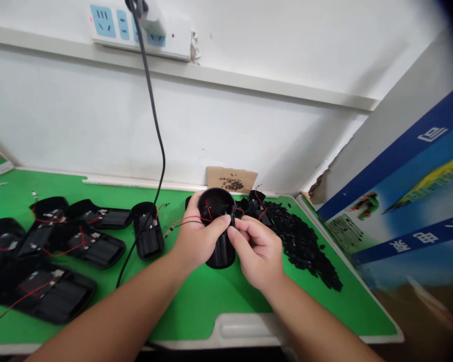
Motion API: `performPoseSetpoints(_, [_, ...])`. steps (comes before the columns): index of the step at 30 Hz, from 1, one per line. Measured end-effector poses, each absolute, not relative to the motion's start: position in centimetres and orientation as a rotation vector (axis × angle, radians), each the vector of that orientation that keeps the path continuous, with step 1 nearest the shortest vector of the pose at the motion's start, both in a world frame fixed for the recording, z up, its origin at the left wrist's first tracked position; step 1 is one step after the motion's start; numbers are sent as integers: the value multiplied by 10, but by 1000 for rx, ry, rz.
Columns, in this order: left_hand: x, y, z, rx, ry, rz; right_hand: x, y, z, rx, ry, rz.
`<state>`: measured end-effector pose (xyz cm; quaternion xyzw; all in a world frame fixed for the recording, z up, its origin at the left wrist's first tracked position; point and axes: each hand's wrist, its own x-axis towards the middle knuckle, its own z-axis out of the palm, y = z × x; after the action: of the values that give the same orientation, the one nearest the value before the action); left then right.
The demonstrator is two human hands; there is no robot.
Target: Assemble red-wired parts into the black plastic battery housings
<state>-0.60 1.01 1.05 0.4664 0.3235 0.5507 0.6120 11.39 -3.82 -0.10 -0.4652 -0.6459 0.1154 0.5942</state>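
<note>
Two hands (262,251) grip a black housing (221,254); white Chinese characters (432,134) mark a box (385,166).

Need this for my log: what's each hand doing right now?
Left hand: closed, holding the black case.
Right hand: fingertips pinched in beside the case's opening; what they hold cannot be told.

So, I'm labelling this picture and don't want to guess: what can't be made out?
All in the head view:
- Side of the held black plastic housing: covered by the left hand.
- What the right hand pinches: hidden by its fingers.
- Dark bits on brown cardboard: too small to identify.
- Leftmost black plastic housing: blurred, cut off by the left edge.
</note>
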Motion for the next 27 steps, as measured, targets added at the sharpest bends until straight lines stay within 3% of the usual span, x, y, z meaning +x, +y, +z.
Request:
performPoseSetpoints(14, [-7, 12, 12, 1268, 661, 1248, 123, -40, 0, -1085, -1510, 287])
performPoseSetpoints(27, [-7, 10, 9, 1419, 723, 1310, 123, -40, 4, -1228, -1756, 18])
